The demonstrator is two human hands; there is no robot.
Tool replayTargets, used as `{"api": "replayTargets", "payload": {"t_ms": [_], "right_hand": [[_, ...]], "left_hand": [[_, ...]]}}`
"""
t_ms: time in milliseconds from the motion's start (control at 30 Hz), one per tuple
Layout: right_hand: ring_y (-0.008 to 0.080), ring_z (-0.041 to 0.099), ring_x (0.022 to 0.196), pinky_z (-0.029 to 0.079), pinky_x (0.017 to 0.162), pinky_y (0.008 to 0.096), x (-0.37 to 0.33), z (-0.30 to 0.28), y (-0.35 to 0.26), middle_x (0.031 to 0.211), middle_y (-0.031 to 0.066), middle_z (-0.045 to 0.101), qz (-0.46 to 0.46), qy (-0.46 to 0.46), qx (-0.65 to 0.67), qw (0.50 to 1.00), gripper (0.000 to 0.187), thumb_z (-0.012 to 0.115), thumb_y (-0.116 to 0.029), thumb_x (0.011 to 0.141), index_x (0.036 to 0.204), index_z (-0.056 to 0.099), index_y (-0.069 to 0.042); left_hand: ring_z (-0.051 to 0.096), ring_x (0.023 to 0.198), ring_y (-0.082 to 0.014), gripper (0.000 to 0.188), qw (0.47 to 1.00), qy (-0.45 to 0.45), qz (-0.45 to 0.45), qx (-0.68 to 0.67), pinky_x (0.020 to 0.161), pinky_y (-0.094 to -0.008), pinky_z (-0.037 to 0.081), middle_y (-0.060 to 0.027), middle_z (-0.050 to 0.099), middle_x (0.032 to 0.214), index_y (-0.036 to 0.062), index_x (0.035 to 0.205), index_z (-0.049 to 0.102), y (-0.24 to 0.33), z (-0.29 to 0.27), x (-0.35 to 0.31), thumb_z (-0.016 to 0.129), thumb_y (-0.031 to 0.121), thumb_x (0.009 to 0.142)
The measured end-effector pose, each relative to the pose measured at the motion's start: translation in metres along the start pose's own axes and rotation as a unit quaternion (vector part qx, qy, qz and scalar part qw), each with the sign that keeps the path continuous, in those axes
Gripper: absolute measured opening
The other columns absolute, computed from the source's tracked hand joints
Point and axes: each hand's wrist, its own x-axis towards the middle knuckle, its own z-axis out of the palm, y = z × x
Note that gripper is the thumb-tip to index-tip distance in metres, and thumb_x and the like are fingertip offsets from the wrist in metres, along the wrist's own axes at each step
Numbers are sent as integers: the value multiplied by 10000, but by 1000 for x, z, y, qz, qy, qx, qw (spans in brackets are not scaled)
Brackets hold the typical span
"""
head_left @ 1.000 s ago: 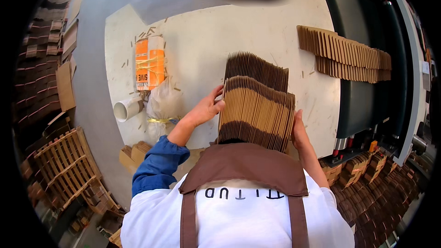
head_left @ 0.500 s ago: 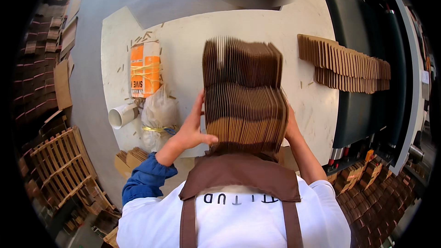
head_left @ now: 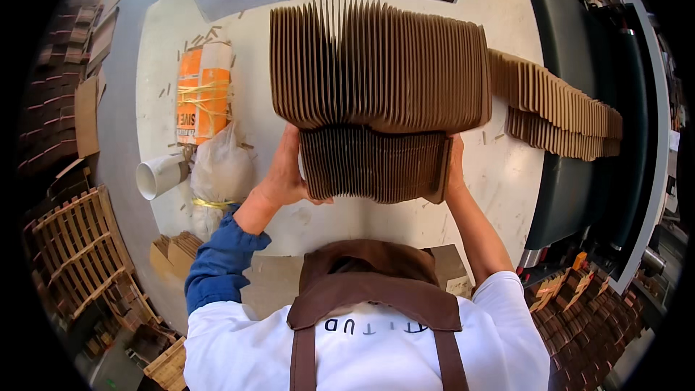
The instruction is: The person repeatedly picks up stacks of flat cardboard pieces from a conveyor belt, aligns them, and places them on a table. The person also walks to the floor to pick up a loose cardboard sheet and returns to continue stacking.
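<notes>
A thick row of brown folded cardboard pieces (head_left: 380, 76) is pressed between my two hands above the pale table (head_left: 347, 226). My left hand (head_left: 284, 177) clamps its left end, the thumb lying along the near lower edge. Against the opposite end my right hand (head_left: 455, 166) is pushed flat, most of its fingers hidden behind the cardboard. The far, upper part of the row fans wider than the lower part, with gaps between the pieces toward its left.
On the table's left lie an orange-and-white tied packet (head_left: 204, 94), a knotted clear plastic bag (head_left: 223, 166) and a white tube (head_left: 161, 175). Scraps surround them. At right, more folded cardboard (head_left: 561, 105) overlaps a dark conveyor belt (head_left: 572, 36). A wooden pallet (head_left: 79, 253) stands lower left.
Both hands have lifted the cardboard row up and away from my apron. It has tilted, its far part now looks larger and fanned out.
</notes>
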Motion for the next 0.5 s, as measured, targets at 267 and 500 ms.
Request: {"api": "replayTargets", "payload": {"t_ms": [267,500], "right_hand": [[356,523,1116,404,954,355,-18,-42,-73,1211,237,550,78,-73,-193,975,561,274,-428,989,1336,411,-9],[357,521,1101,434,887,381,-8,-37,-36,1197,202,558,105,-42,-59,992,568,341,-462,968,1314,383,-14]], "left_hand": [[347,1296,-226,1062,932,-104,-244,-246,1016,-382,348,-115,346,1410,54,1466,59,99,-34,0,651,574,755],[418,1210,-215,933,893,-50,-388,-222,844,-385,450,-88,378,1384,103,1477,52,70,-15,18,516,600,838]]}}
